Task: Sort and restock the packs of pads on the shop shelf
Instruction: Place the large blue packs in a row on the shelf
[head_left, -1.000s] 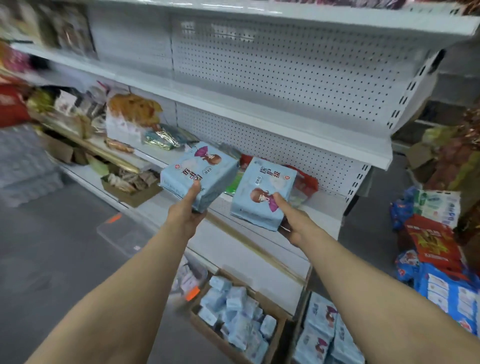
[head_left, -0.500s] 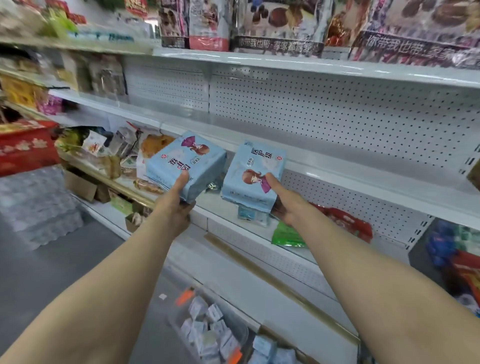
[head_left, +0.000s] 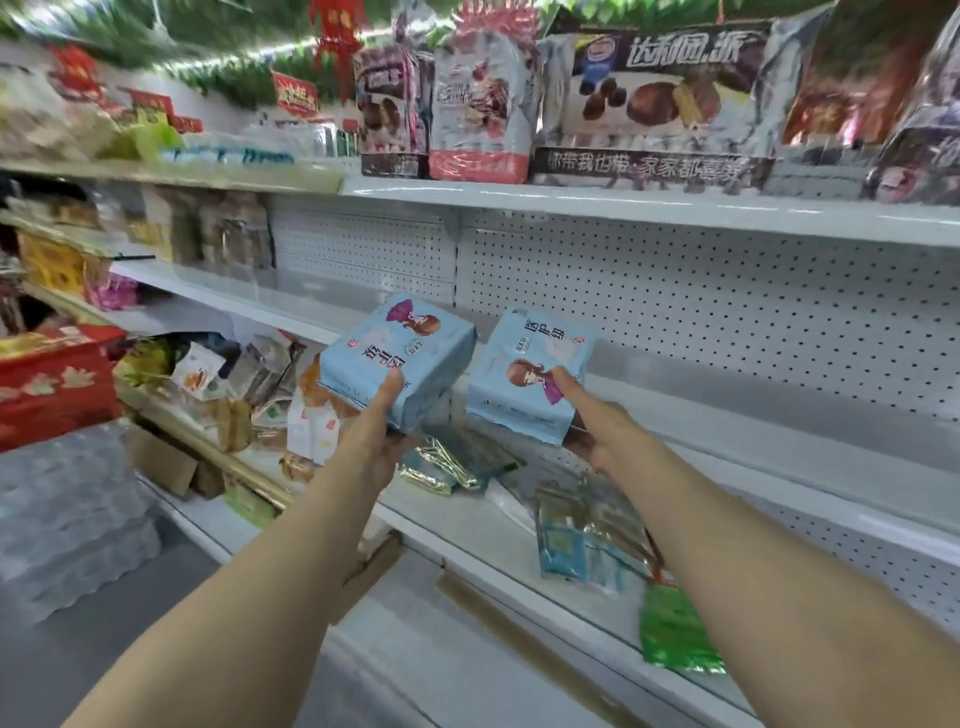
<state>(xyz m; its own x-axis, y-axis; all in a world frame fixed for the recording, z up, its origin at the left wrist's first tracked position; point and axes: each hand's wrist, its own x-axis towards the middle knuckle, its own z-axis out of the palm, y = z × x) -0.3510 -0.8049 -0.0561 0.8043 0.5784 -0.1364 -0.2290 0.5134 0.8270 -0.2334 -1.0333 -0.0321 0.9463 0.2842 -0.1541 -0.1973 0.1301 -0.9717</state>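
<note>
Two pale blue packs of pads are mid-carry to the bare white shelf (head_left: 727, 436): the left hand (head_left: 371, 441) clamps the left pack (head_left: 397, 358) from below, thumb on its face, and the right hand (head_left: 597, 423) grips the right pack (head_left: 527, 371) at its lower corner. Next, I judge, each needs setting upright on that shelf, side by side. Fingers behind the packs are hidden; the left shelves are probably snacks, too blurred to read

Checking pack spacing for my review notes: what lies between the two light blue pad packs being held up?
Nothing sits between the left light blue pad pack and the right light blue pad pack; the head view shows only a narrow gap with the white shelf behind.
</note>
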